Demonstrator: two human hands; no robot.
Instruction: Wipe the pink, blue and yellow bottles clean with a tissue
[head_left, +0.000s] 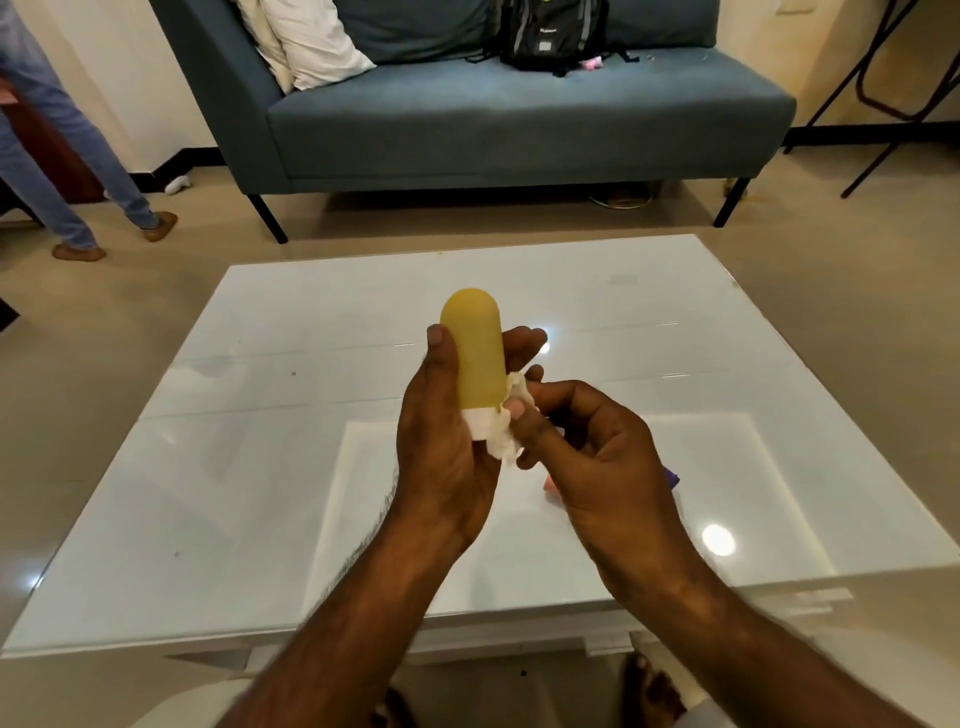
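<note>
1. The left hand (447, 431) holds the yellow bottle (475, 358) in the middle of the frame, up above the table. Its fingers and thumb wrap round the bottle. The round end points up and the white cap (480, 423) points down.
2. The right hand (587, 457) pinches a crumpled white tissue (511, 431) and presses it on the bottle's lower right side, just by the cap.
3. The white glass table (260, 415) fills the middle of the frame. Its far edge is near the sofa and its near edge is close to the person. The left half and the far part of the top are bare and shiny.
4. A pink thing (551, 486) and a purple-blue thing (672, 475) lie on the table under the right hand. They are mostly hidden, so I cannot tell what they are.
5. A strip of floor lies between the table and the blue-grey sofa (493, 130) at the top of the frame.
6. A black backpack (550, 31) and a white pillow (311, 47) sit on the sofa.
7. Another person's legs (62, 156) stand at the upper left, well apart from the table.
8. Thin black metal legs (883, 78) stand at the upper right.
9. A bare foot (649, 691) shows at the bottom, below the table's near edge.
</note>
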